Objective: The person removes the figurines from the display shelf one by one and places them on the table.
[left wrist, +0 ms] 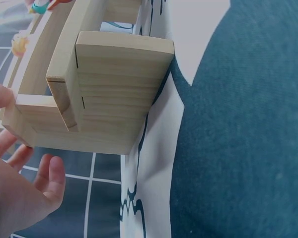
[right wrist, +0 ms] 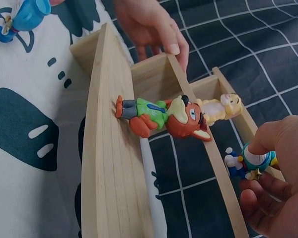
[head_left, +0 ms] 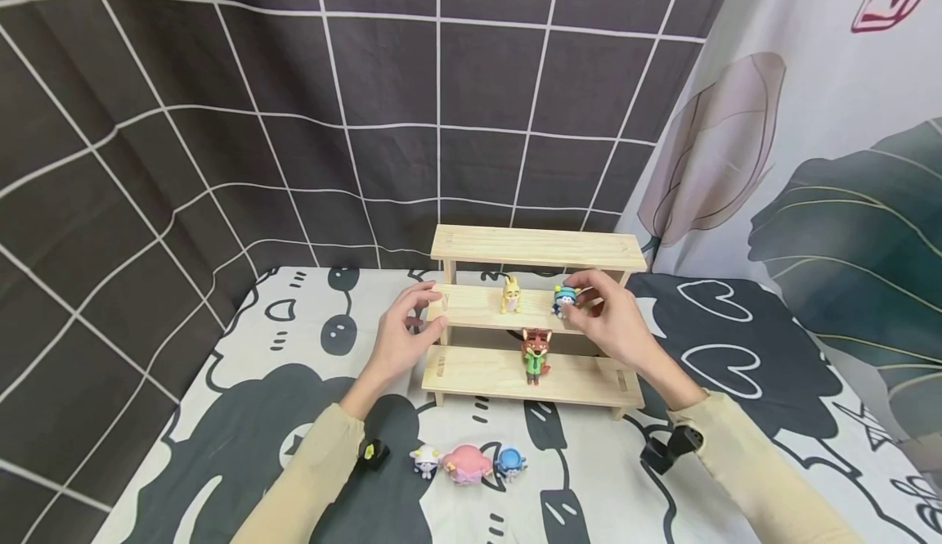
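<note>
A three-tier wooden display shelf (head_left: 477, 368) stands on the patterned cloth. My left hand (head_left: 401, 333) holds the left end of its middle tier, thumb at the front edge; in the left wrist view some fingers of the left hand (left wrist: 25, 193) hang loosely beside it. With thumb and fingers, my right hand (head_left: 614, 319) pinches a small figurine in a blue-green hat (head_left: 565, 298) at the middle tier's right part. A yellow figurine (head_left: 511, 295) stands left of it. On the bottom tier stands a fox figurine (head_left: 536, 356) in a green shirt.
In front of the shelf, a white figurine (head_left: 425, 461), a pink figurine (head_left: 468, 465) and a blue figurine (head_left: 510, 463) sit in a row on the cloth. Behind hangs a dark grid-patterned curtain (head_left: 390, 159); a leaf-printed curtain (head_left: 706, 151) hangs at the right.
</note>
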`<state>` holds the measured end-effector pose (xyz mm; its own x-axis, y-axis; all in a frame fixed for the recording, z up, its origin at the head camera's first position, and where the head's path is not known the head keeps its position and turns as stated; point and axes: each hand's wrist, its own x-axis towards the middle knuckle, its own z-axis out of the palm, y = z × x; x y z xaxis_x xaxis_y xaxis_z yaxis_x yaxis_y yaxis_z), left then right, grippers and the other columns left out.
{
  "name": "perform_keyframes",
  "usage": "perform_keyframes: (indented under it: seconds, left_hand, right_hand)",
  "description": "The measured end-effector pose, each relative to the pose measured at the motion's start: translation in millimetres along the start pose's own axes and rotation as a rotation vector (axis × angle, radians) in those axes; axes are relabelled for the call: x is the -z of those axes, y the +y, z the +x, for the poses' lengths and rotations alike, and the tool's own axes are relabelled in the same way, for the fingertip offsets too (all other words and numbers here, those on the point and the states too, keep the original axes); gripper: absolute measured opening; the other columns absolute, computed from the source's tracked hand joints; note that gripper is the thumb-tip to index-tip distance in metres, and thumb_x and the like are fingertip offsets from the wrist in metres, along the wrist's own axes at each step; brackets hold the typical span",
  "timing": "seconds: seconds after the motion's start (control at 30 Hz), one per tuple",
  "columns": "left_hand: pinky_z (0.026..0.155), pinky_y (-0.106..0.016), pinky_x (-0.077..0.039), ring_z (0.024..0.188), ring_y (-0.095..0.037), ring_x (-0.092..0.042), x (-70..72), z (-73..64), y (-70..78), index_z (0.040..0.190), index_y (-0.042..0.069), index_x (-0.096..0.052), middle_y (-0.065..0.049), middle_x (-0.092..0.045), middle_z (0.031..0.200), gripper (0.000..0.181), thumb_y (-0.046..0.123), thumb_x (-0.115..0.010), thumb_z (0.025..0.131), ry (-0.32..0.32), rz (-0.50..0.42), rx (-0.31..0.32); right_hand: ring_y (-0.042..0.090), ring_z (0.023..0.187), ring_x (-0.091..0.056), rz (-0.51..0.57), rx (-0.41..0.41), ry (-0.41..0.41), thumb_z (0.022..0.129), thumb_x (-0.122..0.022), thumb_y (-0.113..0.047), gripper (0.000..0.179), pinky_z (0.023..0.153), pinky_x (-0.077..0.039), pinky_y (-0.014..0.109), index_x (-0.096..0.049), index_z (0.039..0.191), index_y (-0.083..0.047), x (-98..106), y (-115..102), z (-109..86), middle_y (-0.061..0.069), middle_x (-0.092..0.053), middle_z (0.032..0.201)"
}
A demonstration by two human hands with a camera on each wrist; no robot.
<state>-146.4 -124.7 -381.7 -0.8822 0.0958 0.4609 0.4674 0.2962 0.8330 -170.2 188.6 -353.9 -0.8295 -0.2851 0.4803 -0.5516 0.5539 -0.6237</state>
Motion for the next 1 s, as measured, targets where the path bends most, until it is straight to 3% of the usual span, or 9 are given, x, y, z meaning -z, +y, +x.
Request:
perform_keyframes:
  seconds: [0.5,1.0]
  left_hand:
    - [0.081,-0.065,-0.049,0.109,-0.048,-0.055,-0.3,0.0,1.5,0.115,-0.013,-0.062,-0.031,-0.051,0.136,0.031,-0.011,-0.069,0.084,0.003,-0.015,-0.007]
    - [0.080,-0.060,-0.052,0.107,-0.045,-0.056,-0.1,0.2,3.0,0.115,-0.012,-0.062,-0.030,-0.052,0.136,0.032,-0.011,-0.069,0.084,0.004,0.011,-0.006]
  right_hand:
    - [0.023,0.080,-0.062,0.011,0.010,0.017,0.081,-0.073,0.009,0.031,0.062,-0.049,0.024,-0.063,0.108,0.002,2.0,-6.4,-6.6,0.011,-0.065,0.096]
    - [0.020,0.078,-0.060,0.036,-0.005,0.023,0.080,-0.074,0.011,0.032,0.061,-0.049,0.022,-0.063,0.108,0.000,3.0,-10.7,-17.3,0.010,-0.065,0.097]
